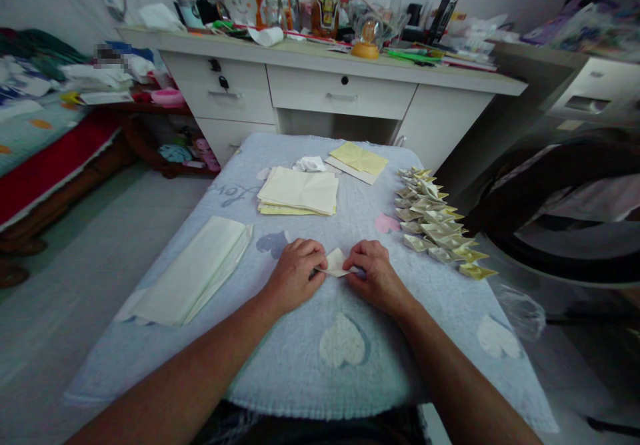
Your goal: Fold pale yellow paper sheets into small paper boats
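left hand (299, 270) and right hand (374, 273) meet near the middle of the cloth (280, 378), each with thumb and fingers pinching one end of a small folded paper (336, 262). the piece lies between them, low over the cloth, its pale pointed middle showing and its two ends partly hidden by the fingertips. both wrists rest close to the cloth.

just beyond the hands sits a stack of paper (299, 190), cream on top with yellow edges below. a crumpled tissue (310, 164) lies behind it, and to its right a creased yellow sheet (358, 157) partly covers a white sheet (367, 178). to the left of the left hand, well apart from it, a long folded bundle (187, 278) of pale paper lies at a slant. to the right of the right hand, many small pointed paper shapes (434, 221) stand packed in slanting rows, the nearest one yellowish.
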A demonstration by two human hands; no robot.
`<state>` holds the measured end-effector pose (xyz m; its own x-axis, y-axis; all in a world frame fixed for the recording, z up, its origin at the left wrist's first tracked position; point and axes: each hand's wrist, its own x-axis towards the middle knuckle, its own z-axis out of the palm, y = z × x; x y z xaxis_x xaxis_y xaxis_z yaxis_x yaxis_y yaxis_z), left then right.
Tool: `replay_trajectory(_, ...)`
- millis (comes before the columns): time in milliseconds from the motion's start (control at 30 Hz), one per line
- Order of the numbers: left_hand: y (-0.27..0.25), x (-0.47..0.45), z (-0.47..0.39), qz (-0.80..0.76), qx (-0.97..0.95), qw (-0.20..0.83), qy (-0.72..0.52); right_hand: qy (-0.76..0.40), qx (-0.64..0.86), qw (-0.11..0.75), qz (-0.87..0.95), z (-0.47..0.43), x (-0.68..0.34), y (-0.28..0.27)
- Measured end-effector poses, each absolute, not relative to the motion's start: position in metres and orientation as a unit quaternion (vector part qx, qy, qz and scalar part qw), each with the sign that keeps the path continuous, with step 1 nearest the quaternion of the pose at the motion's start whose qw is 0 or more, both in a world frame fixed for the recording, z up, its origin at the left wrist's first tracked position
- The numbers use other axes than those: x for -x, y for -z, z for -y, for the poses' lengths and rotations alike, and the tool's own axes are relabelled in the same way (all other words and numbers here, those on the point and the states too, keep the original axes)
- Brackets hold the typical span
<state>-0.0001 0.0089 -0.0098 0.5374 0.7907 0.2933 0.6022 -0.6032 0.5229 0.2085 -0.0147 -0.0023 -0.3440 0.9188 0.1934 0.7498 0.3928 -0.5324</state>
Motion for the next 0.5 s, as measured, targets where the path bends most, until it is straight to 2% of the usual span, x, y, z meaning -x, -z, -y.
replay_trajectory(500, 0.0106, 0.0046, -0.0174, -0.44, -0.838, 0.214, -0.242, -0.186, 0.58, 0.238, 0.756, 0.0134, -0.2058, 0.0033)
